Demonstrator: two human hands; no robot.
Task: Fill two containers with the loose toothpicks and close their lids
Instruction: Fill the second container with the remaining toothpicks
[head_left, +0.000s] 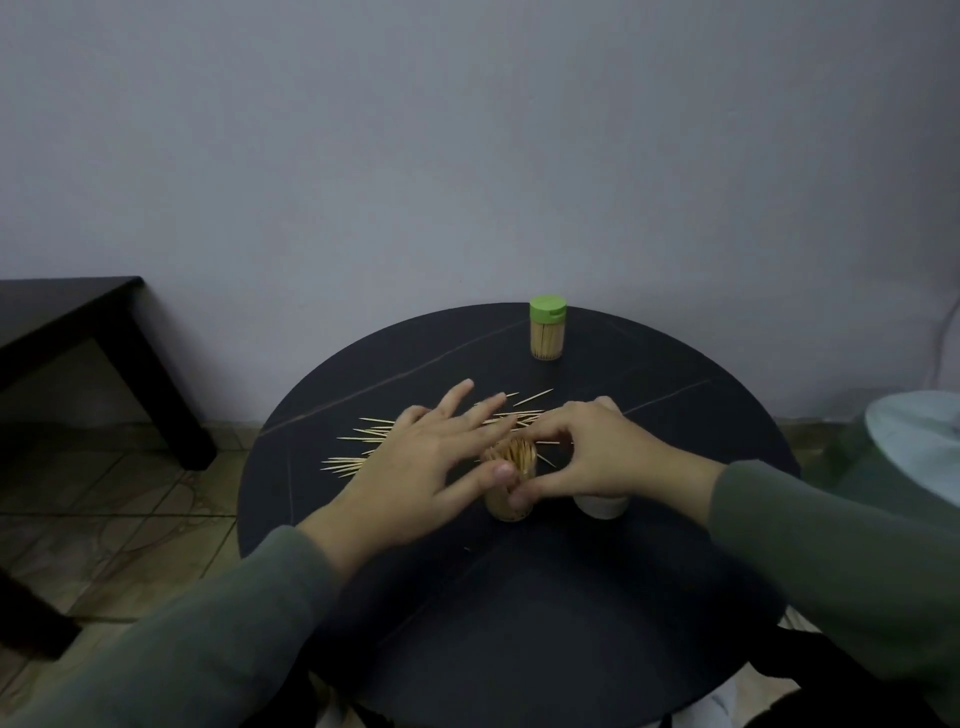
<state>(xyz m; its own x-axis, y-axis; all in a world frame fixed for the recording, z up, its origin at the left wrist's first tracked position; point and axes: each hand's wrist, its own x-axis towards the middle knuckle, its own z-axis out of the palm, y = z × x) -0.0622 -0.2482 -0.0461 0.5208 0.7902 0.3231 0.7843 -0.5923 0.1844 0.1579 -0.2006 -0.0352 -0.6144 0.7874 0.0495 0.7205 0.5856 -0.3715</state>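
Left hand (415, 462) spread, thumb bracing the open jar (510, 480); right hand (587, 457) pinches toothpicks (363, 436) in: feed them upright, steadily.

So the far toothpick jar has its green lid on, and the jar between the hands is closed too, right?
Not quite. In the head view, the far jar does wear its green lid, but the jar between the hands is open, toothpicks showing at its mouth.

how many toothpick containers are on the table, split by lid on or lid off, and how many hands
Containers with lid on: 1, the green-lidded container at the far edge.
Containers with lid off: 1, the open container between the hands.
Hands: 2, left hand and right hand.
Total: 4
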